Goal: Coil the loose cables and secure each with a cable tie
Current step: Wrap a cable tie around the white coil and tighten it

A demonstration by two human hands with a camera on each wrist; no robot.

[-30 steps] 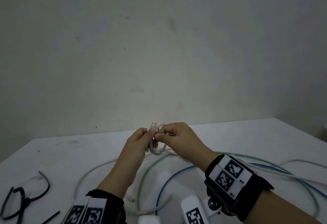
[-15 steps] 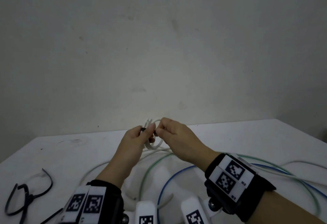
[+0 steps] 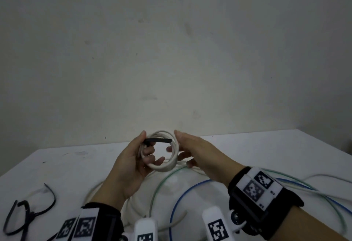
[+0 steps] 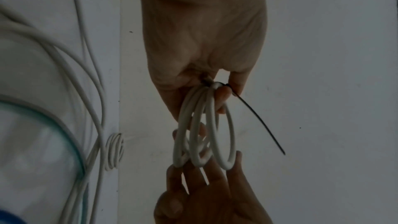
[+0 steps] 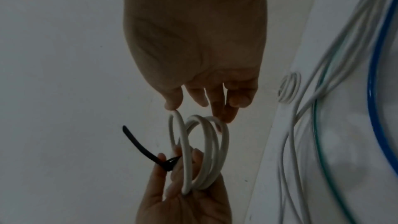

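A white cable coil (image 3: 163, 168) hangs above the table, and my left hand (image 3: 147, 143) pinches it at its bound side. A black cable tie (image 3: 158, 140) wraps that side, and its tail sticks out to the right across the ring. My right hand (image 3: 187, 145) has straight fingers whose tips touch the coil's right side. In the left wrist view the coil (image 4: 193, 134) fans into three loops, with the tie tail (image 4: 262, 122) pointing away. In the right wrist view the fingertips (image 5: 226, 118) rest on the coil (image 5: 206, 151) and the tie (image 5: 142, 146) juts left.
Loose green (image 3: 158, 189), blue (image 3: 179, 198) and white (image 3: 304, 191) cables lie across the white table (image 3: 266, 151). Black cable ties (image 3: 28, 214) lie at the near left. A small coiled white cable (image 4: 114, 151) sits by the wall.
My right hand has let go of the tie and opened, and it now touches the coil's right side. The coil has turned to face me and the tie tail now shows.
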